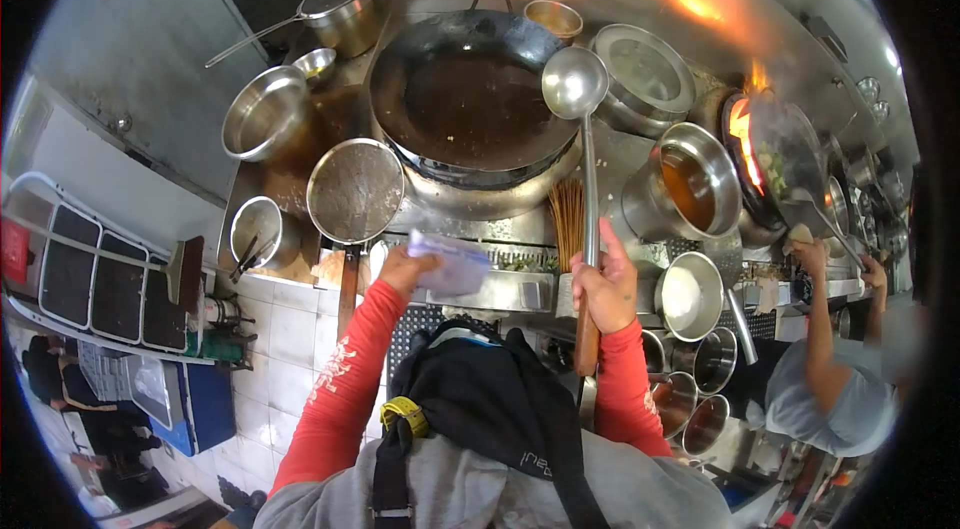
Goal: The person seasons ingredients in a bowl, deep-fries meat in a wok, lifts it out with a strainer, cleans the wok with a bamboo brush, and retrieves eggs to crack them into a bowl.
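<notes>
My right hand (607,279) is wrapped round a long metal ladle (576,83) near its wooden grip, one finger stretched up along the shaft. The ladle stands bowl up, its bowl showing over the right rim of a big dark wok (480,89). Inside the wok is a dark surface with a few pale specks. My left hand (407,271) grips a whitish, see-through plastic bag (458,265), smeared by motion, in front of the wok. Below the wok's left side, near my left hand, lies a round strainer (356,191).
On the left stand steel pots (266,114). To the right are a pot of brown liquid (690,184), a lidded pot (643,74) and a bowl of white contents (690,296). Further right, a co-worker (835,379) handles another wok (790,154) over tall flames. A bamboo brush (566,219) stands upright.
</notes>
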The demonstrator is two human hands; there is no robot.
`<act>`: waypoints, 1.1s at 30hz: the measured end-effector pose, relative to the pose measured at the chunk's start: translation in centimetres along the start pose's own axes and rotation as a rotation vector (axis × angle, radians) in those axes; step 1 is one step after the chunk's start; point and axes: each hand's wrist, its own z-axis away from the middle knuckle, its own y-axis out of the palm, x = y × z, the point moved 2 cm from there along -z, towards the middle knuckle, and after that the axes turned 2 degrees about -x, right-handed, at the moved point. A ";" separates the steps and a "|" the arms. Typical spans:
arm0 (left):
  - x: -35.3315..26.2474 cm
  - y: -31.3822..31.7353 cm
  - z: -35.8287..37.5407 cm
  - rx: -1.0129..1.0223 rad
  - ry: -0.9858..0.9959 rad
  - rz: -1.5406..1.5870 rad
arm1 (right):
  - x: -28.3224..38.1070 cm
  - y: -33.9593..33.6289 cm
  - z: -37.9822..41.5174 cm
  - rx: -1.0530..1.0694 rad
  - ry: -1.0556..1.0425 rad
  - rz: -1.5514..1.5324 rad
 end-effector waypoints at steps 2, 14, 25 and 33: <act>-3.1 -0.1 0.2 -0.116 0.013 0.156 | 0.0 -0.4 0.2 0.014 0.006 0.002; -13.1 4.8 -3.8 -0.190 0.140 0.544 | 2.2 1.4 -1.3 0.031 -0.069 0.134; -8.9 4.2 -10.2 0.398 -0.360 0.642 | 12.1 8.4 -23.3 -0.272 -0.395 1.578; -3.6 6.2 -15.2 0.066 -0.216 0.499 | 17.7 14.7 -29.6 -0.041 -0.451 2.034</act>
